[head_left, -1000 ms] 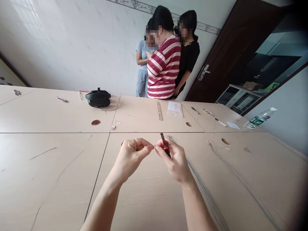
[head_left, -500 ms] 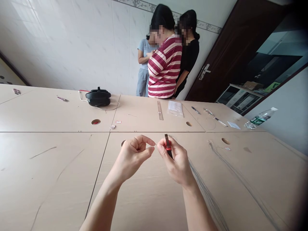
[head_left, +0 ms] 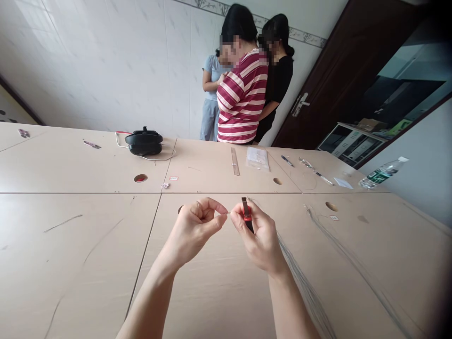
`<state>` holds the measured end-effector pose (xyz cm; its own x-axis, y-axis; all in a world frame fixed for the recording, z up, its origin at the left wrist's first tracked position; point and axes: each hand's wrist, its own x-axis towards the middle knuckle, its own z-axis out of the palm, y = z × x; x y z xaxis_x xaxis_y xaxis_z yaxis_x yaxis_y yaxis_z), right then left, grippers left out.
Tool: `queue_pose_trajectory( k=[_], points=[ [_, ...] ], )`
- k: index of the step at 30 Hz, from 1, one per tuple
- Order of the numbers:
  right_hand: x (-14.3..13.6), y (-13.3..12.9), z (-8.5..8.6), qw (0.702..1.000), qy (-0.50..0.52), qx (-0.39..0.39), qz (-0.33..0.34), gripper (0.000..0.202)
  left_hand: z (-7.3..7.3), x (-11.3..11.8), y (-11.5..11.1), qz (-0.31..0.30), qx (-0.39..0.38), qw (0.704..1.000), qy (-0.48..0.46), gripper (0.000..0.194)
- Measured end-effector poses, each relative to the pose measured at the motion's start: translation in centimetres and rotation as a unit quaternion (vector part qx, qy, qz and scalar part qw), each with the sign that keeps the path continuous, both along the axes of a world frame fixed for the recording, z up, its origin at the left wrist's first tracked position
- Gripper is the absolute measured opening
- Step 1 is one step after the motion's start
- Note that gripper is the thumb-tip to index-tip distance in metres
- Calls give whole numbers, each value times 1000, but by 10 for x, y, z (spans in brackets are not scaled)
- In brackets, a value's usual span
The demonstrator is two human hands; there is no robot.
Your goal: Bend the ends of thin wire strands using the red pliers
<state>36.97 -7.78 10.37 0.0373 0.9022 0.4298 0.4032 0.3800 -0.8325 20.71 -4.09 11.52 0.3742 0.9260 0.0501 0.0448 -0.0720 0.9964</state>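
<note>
Above the table's middle, my left hand [head_left: 197, 230] pinches thumb and index fingertip together on something tiny and thin, too small to name. Close to its right, with a small gap between the fingertips, is my right hand [head_left: 259, 235]. It holds a small dark tool with red parts [head_left: 246, 214], upright against the fingers, while its thumb and index finger also pinch near the tiny thing. A bundle of thin grey wires [head_left: 303, 278] lies on the table beside and partly behind my right forearm.
More thin wires [head_left: 356, 268] lie at the right. Farther back are a black case [head_left: 144, 142], a ruler [head_left: 235, 162], a plastic bag of papers [head_left: 257, 159], pens and a water bottle [head_left: 383, 174]. Several people stand beyond the table [head_left: 197, 301].
My left thumb and index finger have closed together at their tips. My right hand has hardly moved. A person in black beyond the table has shifted an arm slightly.
</note>
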Motion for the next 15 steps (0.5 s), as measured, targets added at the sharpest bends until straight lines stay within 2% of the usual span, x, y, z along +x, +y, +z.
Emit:
queue_pose_trajectory(
  k=[15],
  points=[
    [-1, 0, 2, 1000, 2, 5, 5, 19, -1, 0, 1, 5, -9, 1000, 10, 16]
  ],
)
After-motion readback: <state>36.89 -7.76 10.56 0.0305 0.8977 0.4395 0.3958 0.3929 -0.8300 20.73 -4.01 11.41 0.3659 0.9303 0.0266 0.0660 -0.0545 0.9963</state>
